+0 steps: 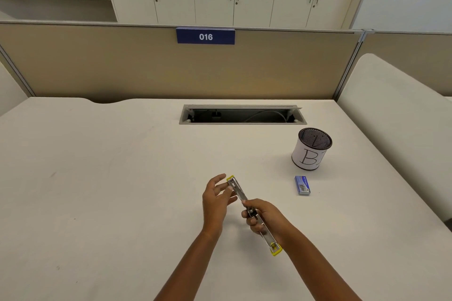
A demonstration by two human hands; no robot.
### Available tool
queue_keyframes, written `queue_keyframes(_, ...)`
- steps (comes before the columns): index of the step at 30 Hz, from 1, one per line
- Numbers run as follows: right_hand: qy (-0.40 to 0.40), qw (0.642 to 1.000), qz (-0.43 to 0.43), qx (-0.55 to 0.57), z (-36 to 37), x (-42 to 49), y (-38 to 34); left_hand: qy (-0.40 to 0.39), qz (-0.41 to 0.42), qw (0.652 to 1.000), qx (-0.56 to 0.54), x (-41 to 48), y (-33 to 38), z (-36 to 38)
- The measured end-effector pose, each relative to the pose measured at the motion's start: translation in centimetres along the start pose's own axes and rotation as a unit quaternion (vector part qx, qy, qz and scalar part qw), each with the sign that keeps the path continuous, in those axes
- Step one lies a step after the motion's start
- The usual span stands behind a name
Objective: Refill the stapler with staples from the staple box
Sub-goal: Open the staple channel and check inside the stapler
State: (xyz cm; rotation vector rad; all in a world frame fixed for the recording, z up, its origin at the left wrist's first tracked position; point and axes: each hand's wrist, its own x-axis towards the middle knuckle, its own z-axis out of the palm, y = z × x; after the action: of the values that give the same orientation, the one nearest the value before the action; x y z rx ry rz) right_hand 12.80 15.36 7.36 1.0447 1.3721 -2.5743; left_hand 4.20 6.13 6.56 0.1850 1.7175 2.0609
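The stapler (236, 188) is silver metal with yellow at both ends. The staple box (302, 185) is blue. The cup (308, 157) is black mesh, wrapped in white paper with a black letter B. The counter (122, 178) is cream-white. The sign (205, 36) is dark blue with white digits.

Blue sign (205, 36) reads "016"; mesh cup (311, 149) label, "B"

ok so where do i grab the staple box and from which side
Pinch its two long side faces, coming from above. The staple box lies flat on the table, long axis pointing away from you, both sides clear; the pen cup stands behind it, so probably avoid the far end.
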Motion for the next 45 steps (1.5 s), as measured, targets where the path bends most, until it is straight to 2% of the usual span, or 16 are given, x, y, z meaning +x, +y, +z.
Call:
queue_keyframes(3,0.073,0.981,-0.104,-0.15,0.6,-0.4,0.1,-0.029,-0.108,0.985,-0.135,0.3,0.1,-0.1)
queue_keyframes(5,0.121,0.944,-0.194,-0.237,1.1,-0.8,0.2,-0.033,-0.194,0.947,-0.256,0.6,0.2,-0.1)
queue_keyframes(7,0.168,0.884,-0.31,-0.306,1.6,-1.4,0.5,-0.023,-0.243,0.919,-0.31,0.6,0.5,-0.2)
queue_keyframes(9,0.197,0.806,-0.391,-0.399,1.9,-1.8,0.6,-0.019,-0.259,0.908,-0.329,0.6,0.7,-0.1)
queue_keyframes(12,0.15,0.707,-0.372,-0.583,1.9,-1.5,0.7,-0.03,-0.275,0.894,-0.353,0.7,1.3,0.1)
queue_keyframes(13,0.14,0.687,-0.354,-0.619,1.8,-1.4,0.7,-0.033,-0.28,0.889,-0.361,0.8,1.4,0.2)
queue_keyframes(14,0.141,0.684,-0.352,-0.624,1.6,-1.2,0.9,-0.036,-0.281,0.887,-0.364,0.7,1.5,0.2)
queue_keyframes(17,0.168,0.721,-0.393,-0.546,1.3,-1.1,1.1,-0.053,-0.262,0.889,-0.372,0.6,1.6,0.0)
queue_keyframes(19,0.174,0.771,-0.376,-0.483,1.3,-0.9,1.2,-0.056,-0.254,0.891,-0.373,0.6,1.7,-0.1)
queue_keyframes(23,0.146,0.921,-0.256,-0.254,1.2,-0.7,1.1,-0.056,-0.226,0.913,-0.336,0.6,1.7,0.2)
queue_keyframes(26,0.1,0.975,-0.149,-0.134,1.0,-0.7,0.6,-0.06,-0.197,0.934,-0.291,0.3,1.3,0.2)
queue_keyframes(30,0.04,0.997,-0.06,0.004,0.9,-0.6,0.1,-0.059,-0.149,0.958,-0.239,0.2,0.9,0.3)
queue_keyframes(35,0.0,0.994,0.003,0.113,1.0,-0.8,-0.2,0.003,-0.075,0.989,-0.13,-0.7,0.9,0.8)
queue_keyframes(37,-0.003,0.992,0.006,0.123,1.1,-0.9,-0.2,0.027,-0.017,0.998,-0.052,-1.0,0.8,0.9)
queue_keyframes(40,0.011,0.995,-0.013,0.098,1.2,-0.9,-0.1,0.048,0.056,0.995,0.072,-1.3,0.6,0.9)
queue_keyframes(45,0.036,0.998,-0.048,0.036,1.3,-0.9,0.0,0.062,0.151,0.956,0.244,-1.5,0.3,0.7)
